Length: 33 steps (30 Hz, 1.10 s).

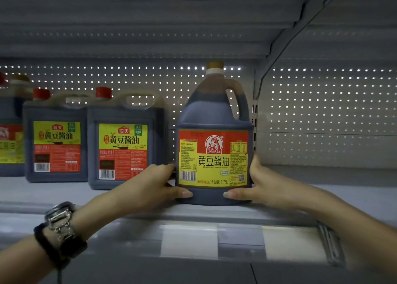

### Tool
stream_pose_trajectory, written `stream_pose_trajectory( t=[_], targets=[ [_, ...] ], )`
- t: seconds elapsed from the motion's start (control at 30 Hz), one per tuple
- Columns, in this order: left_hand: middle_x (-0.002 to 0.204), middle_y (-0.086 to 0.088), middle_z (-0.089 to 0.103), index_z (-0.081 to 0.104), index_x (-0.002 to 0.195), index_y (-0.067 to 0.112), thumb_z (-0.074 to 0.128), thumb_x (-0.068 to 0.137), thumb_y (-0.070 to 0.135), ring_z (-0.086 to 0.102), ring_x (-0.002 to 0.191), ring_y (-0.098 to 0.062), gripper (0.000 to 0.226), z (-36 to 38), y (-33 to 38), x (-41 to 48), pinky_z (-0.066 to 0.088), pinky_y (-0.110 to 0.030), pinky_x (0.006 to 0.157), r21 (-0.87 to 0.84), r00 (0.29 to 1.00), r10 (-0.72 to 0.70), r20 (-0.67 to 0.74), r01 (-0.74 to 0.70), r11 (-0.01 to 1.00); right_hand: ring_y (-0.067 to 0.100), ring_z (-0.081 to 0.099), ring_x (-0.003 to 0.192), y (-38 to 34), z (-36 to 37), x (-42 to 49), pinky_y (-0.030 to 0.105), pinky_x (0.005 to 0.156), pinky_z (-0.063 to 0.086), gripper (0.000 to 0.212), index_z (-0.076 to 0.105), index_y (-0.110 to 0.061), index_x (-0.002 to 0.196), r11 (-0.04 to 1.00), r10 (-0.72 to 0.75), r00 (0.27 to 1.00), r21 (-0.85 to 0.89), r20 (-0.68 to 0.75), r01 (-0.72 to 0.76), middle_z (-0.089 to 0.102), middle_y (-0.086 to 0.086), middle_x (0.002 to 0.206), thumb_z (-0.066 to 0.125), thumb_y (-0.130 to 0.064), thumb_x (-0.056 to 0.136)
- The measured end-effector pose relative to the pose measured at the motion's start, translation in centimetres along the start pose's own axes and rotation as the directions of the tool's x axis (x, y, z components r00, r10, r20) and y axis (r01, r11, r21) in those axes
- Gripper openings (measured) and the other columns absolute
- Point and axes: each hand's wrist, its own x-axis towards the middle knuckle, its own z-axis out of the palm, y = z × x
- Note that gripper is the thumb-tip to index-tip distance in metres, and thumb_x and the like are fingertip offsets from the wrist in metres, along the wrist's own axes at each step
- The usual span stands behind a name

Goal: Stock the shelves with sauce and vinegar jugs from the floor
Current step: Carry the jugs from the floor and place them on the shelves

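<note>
Farthest left of the round jug (214, 154), cut by the frame edge, a red-and-yellow-labelled jug (10, 133). Next toward it, the far square jug (55, 141) and the near square jug (124, 146), red-capped, upright, side by side, the near one set slightly forward. Between near square jug and round jug, a narrow gap of bare shelf, taken up by the left hand (154, 184): fingers curled round the lower left side, thumb across the front of the base, wristwatch (60, 225) behind. Round jug itself upright, yellow-capped, label outward, handle to the right, base close to the shelf's front edge (214, 216). On its right side, the right hand (264, 187), gripping likewise. Just behind, a slotted upright post (255, 116); beyond, bare shelf and pegboard back (322, 101) running to the frame edge.
</note>
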Motion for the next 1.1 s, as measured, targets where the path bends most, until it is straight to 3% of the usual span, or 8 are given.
stream_pose_trajectory(
  t=[0.13, 0.27, 0.4, 0.53, 0.63, 0.77, 0.9, 1.1],
  targets=[
    [0.096, 0.027, 0.055, 0.044, 0.098, 0.042, 0.062, 0.085, 0.035, 0.061, 0.089, 0.005, 0.024, 0.2, -0.1, -0.1, 0.049, -0.008, 0.075, 0.007, 1.000, 0.004, -0.006, -0.004, 1.000, 0.007, 0.042, 0.127, 0.4, 0.0, 0.3, 0.033, 0.111, 0.033, 0.111, -0.003, -0.031, 0.142, 1.000, 0.007, 1.000, -0.003, -0.011, -0.007, 0.041, -0.013, 0.139, 0.065, -0.059, 0.058],
    [0.090, 0.022, 0.057, 0.046, 0.088, 0.042, 0.058, 0.085, 0.045, 0.059, 0.075, 0.003, 0.013, -0.1, 0.3, -0.4, 0.050, -0.013, 0.069, 0.167, 0.999, -0.044, -0.009, 0.044, 0.985, 0.008, 0.042, 0.127, 0.2, -0.5, 0.2, 0.033, 0.111, 0.034, 0.114, -0.004, -0.031, 0.143, 0.997, 0.043, 0.998, -0.069, 0.035, -0.041, 0.040, -0.011, 0.140, 0.065, -0.065, 0.058],
    [0.079, 0.009, 0.063, 0.060, 0.096, 0.024, 0.041, 0.082, 0.067, 0.060, 0.069, -0.009, 0.049, -0.5, 1.7, -1.1, 0.055, -0.029, 0.068, 0.617, 0.985, -0.056, -0.164, 0.147, 0.773, 0.008, 0.055, 0.108, -0.6, -1.9, -0.8, 0.029, 0.097, 0.045, 0.074, 0.030, -0.025, 0.136, 0.971, 0.082, 0.996, -0.225, -0.023, -0.085, 0.054, -0.008, 0.126, 0.063, -0.054, 0.077],
    [0.066, 0.007, 0.051, 0.055, 0.087, 0.023, 0.028, 0.091, 0.060, 0.053, 0.059, -0.010, 0.046, -1.0, 5.3, -1.8, 0.049, -0.024, 0.057, 0.752, 0.933, 0.119, -0.341, 0.195, 0.630, 0.011, 0.057, 0.087, -1.8, -2.7, -2.9, 0.027, 0.079, 0.048, 0.029, 0.057, -0.021, 0.113, 0.907, 0.057, 0.986, -0.406, -0.154, -0.116, 0.063, -0.002, 0.103, 0.056, -0.039, 0.091],
    [0.064, 0.006, 0.046, 0.052, 0.086, 0.022, 0.025, 0.094, 0.052, 0.054, 0.061, -0.016, 0.041, -0.1, 7.8, -1.8, 0.050, -0.029, 0.060, 0.759, 0.901, 0.245, -0.358, 0.127, 0.639, 0.016, 0.059, 0.082, -2.2, -2.8, -5.1, 0.034, 0.076, 0.049, 0.015, 0.064, -0.016, 0.094, 0.856, 0.049, 0.964, -0.487, -0.262, -0.176, 0.066, 0.001, 0.092, 0.052, -0.023, 0.091],
    [0.075, 0.004, 0.053, 0.053, 0.091, 0.021, 0.026, 0.097, 0.043, 0.056, 0.071, -0.020, 0.035, 2.8, 10.2, -2.0, 0.044, -0.028, 0.061, 0.700, 0.905, 0.329, -0.271, -0.049, 0.712, 0.017, 0.058, 0.077, -3.1, -2.7, -8.5, 0.040, 0.074, 0.051, 0.014, 0.061, -0.022, 0.086, 0.821, 0.103, 0.927, -0.496, -0.361, -0.284, 0.063, -0.004, 0.083, 0.049, -0.029, 0.090],
    [0.078, 0.001, 0.056, 0.053, 0.088, 0.021, 0.028, 0.096, 0.038, 0.057, 0.072, -0.021, 0.031, 3.9, 11.2, -1.8, 0.048, -0.030, 0.064, 0.663, 0.878, 0.438, -0.192, -0.213, 0.718, 0.017, 0.055, 0.075, -5.0, -2.1, -12.0, 0.032, 0.060, 0.042, 0.017, 0.059, -0.023, 0.087, 0.749, 0.154, 0.877, -0.526, -0.455, -0.404, 0.061, -0.004, 0.083, 0.045, -0.031, 0.090],
    [0.065, 0.001, 0.034, 0.045, 0.082, 0.018, 0.028, 0.097, 0.036, 0.041, 0.065, -0.027, 0.029, 6.7, 12.4, -3.0, 0.022, -0.028, 0.047, 0.590, 0.809, 0.581, -0.084, -0.430, 0.684, 0.023, 0.054, 0.083, -7.4, 1.0, -17.6, 0.034, 0.070, 0.042, 0.014, 0.053, -0.023, 0.079, 0.589, 0.325, 0.757, -0.505, -0.567, -0.631, 0.059, -0.004, 0.084, 0.044, -0.031, 0.087]
  ],
)
